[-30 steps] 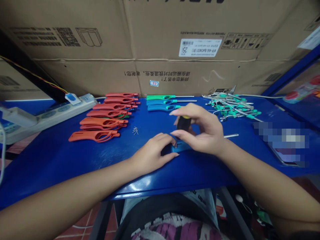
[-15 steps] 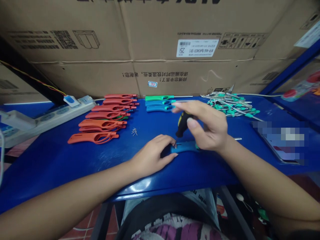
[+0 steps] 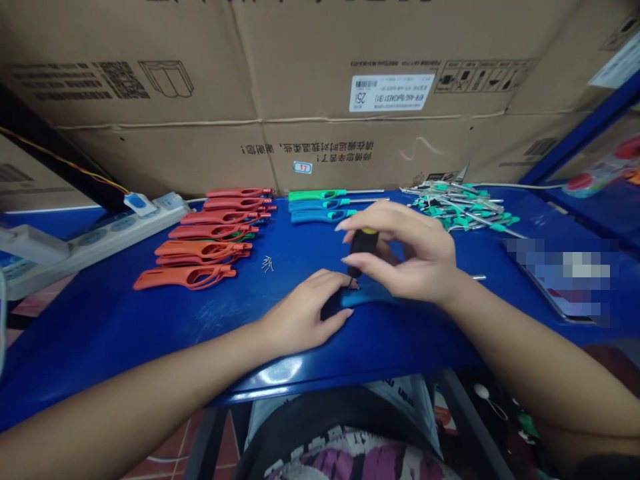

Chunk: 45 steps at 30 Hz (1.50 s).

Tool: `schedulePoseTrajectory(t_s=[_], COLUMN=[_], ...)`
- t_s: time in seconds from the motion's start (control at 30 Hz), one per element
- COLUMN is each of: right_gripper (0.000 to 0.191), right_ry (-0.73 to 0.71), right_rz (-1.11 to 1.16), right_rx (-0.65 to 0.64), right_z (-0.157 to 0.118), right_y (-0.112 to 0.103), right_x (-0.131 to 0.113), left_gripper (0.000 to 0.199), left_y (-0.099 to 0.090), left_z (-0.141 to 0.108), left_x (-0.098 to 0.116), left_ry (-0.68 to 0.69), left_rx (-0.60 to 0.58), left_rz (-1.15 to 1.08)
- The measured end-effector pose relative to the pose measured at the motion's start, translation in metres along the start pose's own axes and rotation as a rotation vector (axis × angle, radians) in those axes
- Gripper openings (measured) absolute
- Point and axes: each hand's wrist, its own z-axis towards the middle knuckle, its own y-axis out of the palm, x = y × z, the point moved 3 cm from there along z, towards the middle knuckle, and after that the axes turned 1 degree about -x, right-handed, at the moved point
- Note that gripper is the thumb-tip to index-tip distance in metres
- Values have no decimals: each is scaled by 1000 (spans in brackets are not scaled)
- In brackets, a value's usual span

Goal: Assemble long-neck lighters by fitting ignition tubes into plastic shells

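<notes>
"Since the screwdriver (image 3: pixel 364 249) has been regripped by the right hand (image 3: pixel 423 257), what is suggested?"
"Continued turning, probably; the blue casing (image 3: pixel 374 294) is pinched on the table (image 3: pixel 395 343) by the left hand (image 3: pixel 304 308)."

Your one bare left hand (image 3: pixel 305 312), one bare right hand (image 3: pixel 421 259), one black-and-yellow screwdriver (image 3: pixel 363 248), three blue plastic handles (image 3: pixel 305 217), at least one green plastic handle (image 3: pixel 306 196), at least seven red-orange plastic handles (image 3: pixel 170 277), tiny silver screws (image 3: pixel 268 264) and teal-tipped metal rods (image 3: pixel 463 208) you cannot count, one white power strip (image 3: pixel 80 252)
</notes>
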Motion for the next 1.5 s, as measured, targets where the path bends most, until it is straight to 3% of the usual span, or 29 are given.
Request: schedulePoseTrajectory(t_s=[0.1, 0.27, 0.4, 0.47, 0.6, 0.7, 0.77, 0.9, 0.97, 1.13, 1.3, 1.4, 1.5], right_gripper=[26, 37, 30, 31, 34, 21, 21, 30, 28, 25, 40, 33, 35], right_ry=[-123, 89, -104, -141, -4, -122, -198, -63, 4, -149, 124, 141, 29], right_rz=[-97, 113, -25, -43, 119, 10, -60, 116, 182, 33, 340, 285, 82], right_rx=[67, -84, 47, 33, -89, 47, 78, -91, -115, 95, -61, 67, 183], right_z=[-1, -3, -5, -4, -1, 0, -1, 2, 3, -2, -5, -7, -8], right_y=[-1, 8, 4, 4, 6, 0, -2, 2, 3, -1, 10, 8, 3], right_x=[-3, 4, 1, -3, -5, -6, -6, -4, -4, -1, 17, 22, 17], left_gripper=[28, 26, 26, 25, 27, 27, 27, 25, 25, 25, 29, 30, 30], left_y=[0, 0, 1, 1, 1, 2, 2, 1, 2, 1, 0, -1, -1], left_z=[0, 0, -1, -1, -1, -2, -2, -1, -1, -1, -1, -1, -1], left_x=[1, 0, -1, -2, -3, -4, -4, -3, -4, -3, -2, -1, 0], left_ry=[23, 12, 22, 12, -10, 1, 15, 2, -5, 20, -7, -8, -7], left_rx=[-7, -14, 4, 2, -9, 9, 21, 3, 1, 28, 2, 3, 5], left_rz=[2, -2, 28, 29, 14, 35, 39, 21, 22, 28, -21, -25, -22])
